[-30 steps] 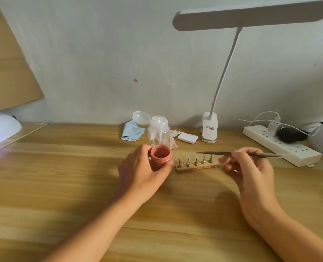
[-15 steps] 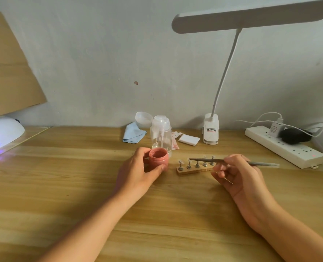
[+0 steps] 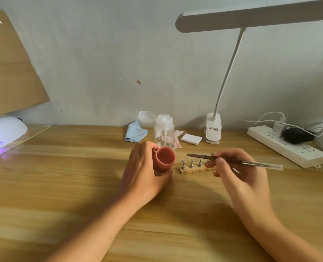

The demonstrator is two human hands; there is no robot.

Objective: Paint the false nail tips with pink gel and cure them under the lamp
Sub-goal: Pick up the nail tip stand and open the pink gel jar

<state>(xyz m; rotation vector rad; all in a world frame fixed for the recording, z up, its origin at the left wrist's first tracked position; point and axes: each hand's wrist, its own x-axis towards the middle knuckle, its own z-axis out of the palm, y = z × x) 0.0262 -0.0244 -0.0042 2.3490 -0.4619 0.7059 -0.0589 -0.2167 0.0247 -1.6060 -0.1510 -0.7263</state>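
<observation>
White curing lamp (image 3: pixel 5 129): far to the left of the left hand (image 3: pixel 143 173), at the left edge of the tabletop (image 3: pixel 62 186), with violet light glowing at its mouth.
Cardboard (image 3: pixel 11 63): above the curing lamp, well apart from both hands.
Blue cloth (image 3: pixel 136 132): behind the left hand, near the wall, lying flat.
Pump bottle (image 3: pixel 164 131): clear and upright, just behind the left hand's fingertips and the pink gel jar (image 3: pixel 164 158).
Left hand: fingers and thumb are curled round the pink gel jar, gripping it.
Pink gel jar: lidless, in the left hand's grip, tilted so its open mouth faces the camera. Whether its base touches the tabletop cannot be told.
Wooden stand (image 3: pixel 196 169): on the tabletop between the two hands, just right of the jar. Its right end is hidden behind the fingers of the right hand (image 3: pixel 240 173).
Nail tips (image 3: pixel 183 160): on small metal holders on the stand. Three holders show, too small to tell any paint.
Brush (image 3: pixel 232 161): pinched in the right hand, nearly level, its tip pointing left above the stand, near the jar's rim but apart from it.
Right hand: fingers curled, pinching the brush. Blurred.
Desk lamp (image 3: pixel 213 129): clip base behind the right hand, head overhead.
Power strip (image 3: pixel 287 146): right of the right hand, beyond the brush's rear end, with plugs in it.
</observation>
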